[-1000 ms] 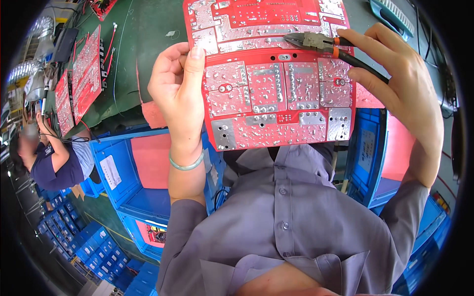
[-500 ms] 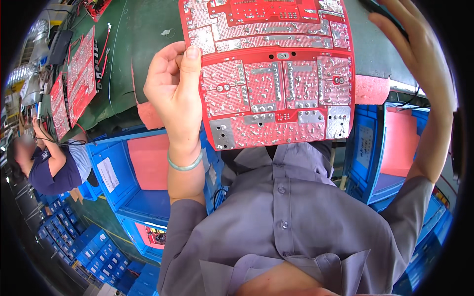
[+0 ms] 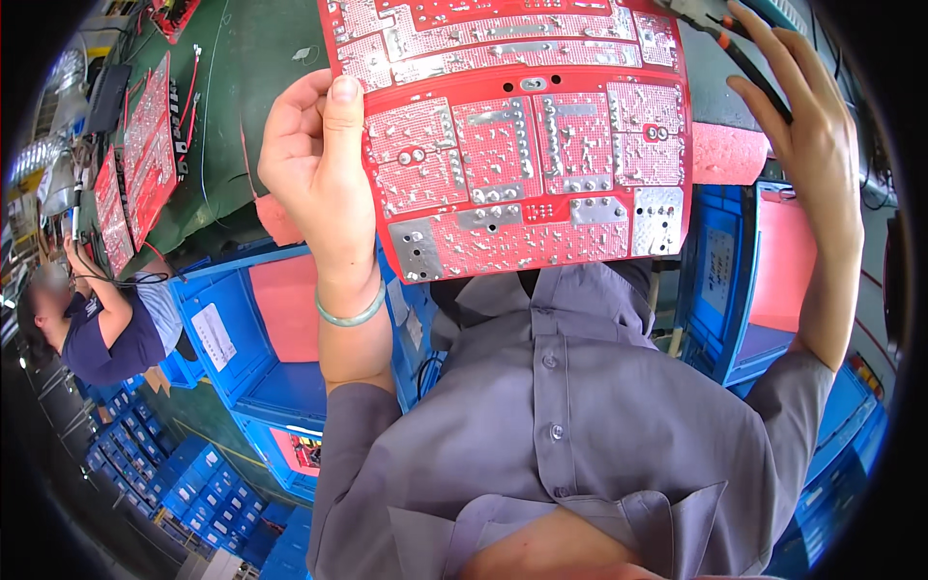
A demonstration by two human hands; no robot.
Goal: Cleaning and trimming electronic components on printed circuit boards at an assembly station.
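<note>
The green table (image 3: 275, 29) spreads across the far side, with a blue crate (image 3: 217, 309) below its near edge on the left and another blue crate (image 3: 704, 300) on the right. A broad red circuit board (image 3: 532, 145), soldered face turned up, is held mid-scene across the table's near edge. The left forearm rises almost straight from the near side, and the left hand (image 3: 314, 169) has its grip clamped on the board's left edge, thumb laid flat on the face, the other fingers curled in beside it and partly hidden. The right arm bends wide at the elbow, its forearm reaching toward the far right, and the right hand (image 3: 812, 116) has its grip loosely around the handles of the pliers (image 3: 727, 41), fingers long on the far side, thumb on the near side; the tool's head points left by the board's far right corner, contact unclear. A pale green bracelet (image 3: 350, 320) rings the left wrist
</note>
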